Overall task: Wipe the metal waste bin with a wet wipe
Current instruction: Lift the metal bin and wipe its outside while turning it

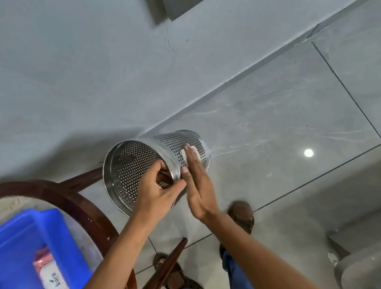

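**You wipe the bin in the air**

You hold the shiny round metal waste bin full of little holes (138, 163) up above the grey tile floor (289, 120). Your left hand (158, 192) pinches its open rim tight. Your right hand (195, 181) lies flat and open, pressing the white wet wipe (187, 153) on the bin's side.

Bare forearms, blue jeans (238, 282), brown strapped sandals (242, 213)
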{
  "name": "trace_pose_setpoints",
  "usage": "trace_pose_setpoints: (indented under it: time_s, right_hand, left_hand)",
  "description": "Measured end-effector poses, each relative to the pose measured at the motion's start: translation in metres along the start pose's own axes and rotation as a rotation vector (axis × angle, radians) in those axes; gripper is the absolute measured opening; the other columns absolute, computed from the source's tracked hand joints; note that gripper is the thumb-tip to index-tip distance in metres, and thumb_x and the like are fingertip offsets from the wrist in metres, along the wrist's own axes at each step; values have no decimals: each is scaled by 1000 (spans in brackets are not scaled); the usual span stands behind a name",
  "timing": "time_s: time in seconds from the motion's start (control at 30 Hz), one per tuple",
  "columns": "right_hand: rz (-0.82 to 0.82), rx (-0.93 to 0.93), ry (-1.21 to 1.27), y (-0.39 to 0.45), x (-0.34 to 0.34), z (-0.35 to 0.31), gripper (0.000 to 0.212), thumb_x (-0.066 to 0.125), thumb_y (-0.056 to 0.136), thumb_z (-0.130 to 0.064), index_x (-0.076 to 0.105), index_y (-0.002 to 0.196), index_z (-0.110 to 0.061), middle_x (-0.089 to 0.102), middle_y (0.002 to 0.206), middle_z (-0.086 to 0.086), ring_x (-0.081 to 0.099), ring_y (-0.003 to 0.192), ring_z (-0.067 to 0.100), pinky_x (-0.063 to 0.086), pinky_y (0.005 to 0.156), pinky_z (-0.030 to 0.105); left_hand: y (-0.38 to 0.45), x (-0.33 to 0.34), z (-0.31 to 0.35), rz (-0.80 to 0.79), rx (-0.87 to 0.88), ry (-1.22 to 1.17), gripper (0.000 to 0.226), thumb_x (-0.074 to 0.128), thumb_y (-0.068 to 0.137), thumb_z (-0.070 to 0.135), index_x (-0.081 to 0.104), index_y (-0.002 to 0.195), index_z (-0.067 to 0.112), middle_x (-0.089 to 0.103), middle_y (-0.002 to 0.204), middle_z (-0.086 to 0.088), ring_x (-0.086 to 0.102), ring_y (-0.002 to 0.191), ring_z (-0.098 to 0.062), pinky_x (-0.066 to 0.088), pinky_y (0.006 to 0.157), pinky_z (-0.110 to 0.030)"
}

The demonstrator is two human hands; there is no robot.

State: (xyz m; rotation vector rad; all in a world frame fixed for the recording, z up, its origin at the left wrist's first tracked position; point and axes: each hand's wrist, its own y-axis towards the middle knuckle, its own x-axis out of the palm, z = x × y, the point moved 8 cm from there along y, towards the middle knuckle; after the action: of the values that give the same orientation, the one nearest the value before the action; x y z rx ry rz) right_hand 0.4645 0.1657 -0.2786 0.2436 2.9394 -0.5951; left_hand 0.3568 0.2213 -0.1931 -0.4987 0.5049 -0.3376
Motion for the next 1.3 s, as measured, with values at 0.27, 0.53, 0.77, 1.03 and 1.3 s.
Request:
trace_pose_setpoints:
  time_s: [0.27, 0.53, 0.77, 1.03, 1.3]
  right_hand:
    - [41, -192, 11, -22, 5, -19, 57, 38, 120, -26, 34, 176, -18, 31, 185, -9, 22, 175, 14, 23, 142, 44]
    - [55, -143, -94, -2, -9, 10, 63, 23, 121, -50, 24, 179, -26, 23, 187, -11, 16, 176, 10, 18, 142, 43]
    - [44, 363, -93, 23, -52, 103, 72, 14, 118, -60, 17, 179, -22, 13, 189, 0, 4, 176, 16, 5, 143, 42]
    - [33, 287, 124, 16, -26, 55, 80, 24, 112, -67, -6, 179, -35, -11, 187, -16, -10, 174, 5, -3, 143, 46]
    - [36, -86, 162, 3, 3, -26, 71, 29, 116, -39, 6, 180, -19, 0, 190, -12, -6, 177, 10, 4, 144, 47]
  left_hand:
    - [19, -3, 3, 49, -80, -32, 25, 56, 111, 17, 78, 99, 18, 83, 86, 9, 76, 79, 1, 55, 68, -11]
    - [2, -3, 6, -8, -9, 16, 18, 60, 111, 21, 64, 127, 26, 75, 110, 22, 70, 103, 12, 53, 84, -5]
    - [6, -4, 17, -171, 35, 29, 20, 64, 109, 27, 64, 128, 31, 77, 116, 6, 75, 107, -8, 58, 90, -12]
    - [10, 8, 31, -138, 63, 1, 15, 68, 97, -5, 68, 108, 5, 74, 99, -17, 72, 92, -34, 66, 80, -44]
    - [29, 11, 49, -3, 128, 57, 20, 58, 96, -9, 67, 90, 9, 65, 75, -9, 53, 67, -14, 51, 63, -39]
